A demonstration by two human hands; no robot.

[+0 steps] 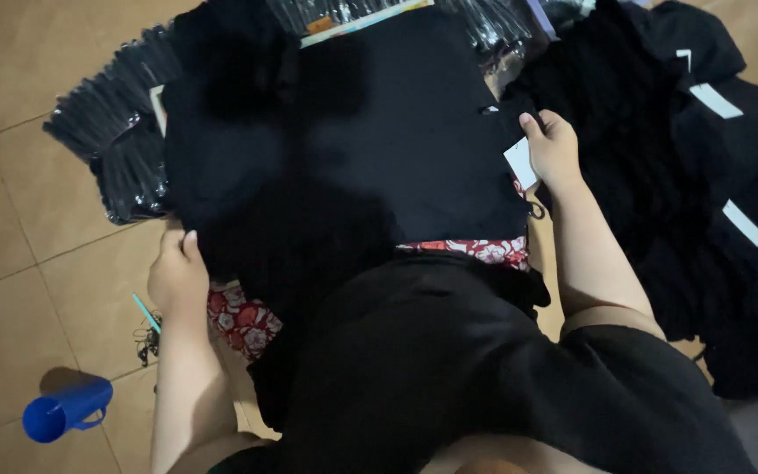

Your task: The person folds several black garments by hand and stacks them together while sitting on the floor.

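While spread flat over the lap, black garment [353,149] gripped at both edges; left hand [177,276] closed on lower corner; right hand [554,149] pinching white tag [520,163]; folding seemingly unstarted; black pile [704,193] waiting alongside.

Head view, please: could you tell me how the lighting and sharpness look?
Head view: dim, soft light; the black garment loses its folds in shadow; the white tag by the right hand is bright; the left hand is slightly soft; the blue cup casts a shadow.
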